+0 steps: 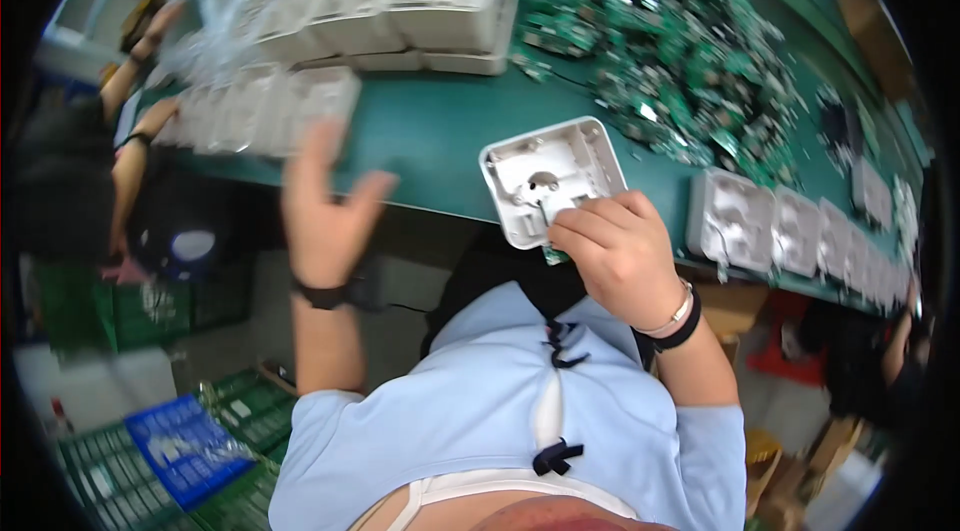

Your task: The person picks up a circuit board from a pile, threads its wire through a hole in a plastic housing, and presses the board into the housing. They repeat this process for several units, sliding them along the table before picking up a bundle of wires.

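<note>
A white square plastic housing [541, 147], open side up, lies tilted at the table's near edge in front of me. My right hand [622, 256] is closed at its near right corner, fingertips pinching a small circuit board [553, 255]. Only a green edge of the board shows below the fingers; the rest is mostly hidden. Whether these fingers also grip the housing, I cannot tell. My left hand [330, 206] hangs in the air left of the housing, blurred by motion, with thumb and fingers apart and nothing in it. Its fingertips overlap a row of white housings [318, 101].
A big heap of green circuit boards [690, 61] covers the far right of the green table [430, 146]. Stacked white housings [400, 1] stand far left; another row [735, 216] lines the right edge. People work on both sides, one person's hand [160, 116] at left. Green crates [110, 451] stand lower left.
</note>
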The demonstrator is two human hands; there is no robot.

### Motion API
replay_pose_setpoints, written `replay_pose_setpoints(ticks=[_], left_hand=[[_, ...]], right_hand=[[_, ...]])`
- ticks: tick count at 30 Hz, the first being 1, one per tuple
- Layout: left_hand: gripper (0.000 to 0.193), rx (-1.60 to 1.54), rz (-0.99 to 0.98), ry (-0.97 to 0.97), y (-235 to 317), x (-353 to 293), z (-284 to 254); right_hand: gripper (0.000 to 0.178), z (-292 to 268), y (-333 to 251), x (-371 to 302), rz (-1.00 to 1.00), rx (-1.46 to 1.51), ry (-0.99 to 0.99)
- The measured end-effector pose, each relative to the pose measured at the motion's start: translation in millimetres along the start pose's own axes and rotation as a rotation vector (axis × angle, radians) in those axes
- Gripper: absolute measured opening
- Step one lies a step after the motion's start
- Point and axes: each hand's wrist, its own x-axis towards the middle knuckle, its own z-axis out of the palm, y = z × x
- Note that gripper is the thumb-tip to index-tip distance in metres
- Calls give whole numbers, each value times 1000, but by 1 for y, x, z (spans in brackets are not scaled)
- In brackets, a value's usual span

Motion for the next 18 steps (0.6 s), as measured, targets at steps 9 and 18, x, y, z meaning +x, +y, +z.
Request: replay_pose_setpoints(ticks=[9,18], left_hand=[[54,953,118,233,-142,47,-92],[41,964,127,88,-187,52,-102]], right_hand=[[24,-19,-2,-50,149,-190,28],[21,-22,7,-75,229,-245,77]])
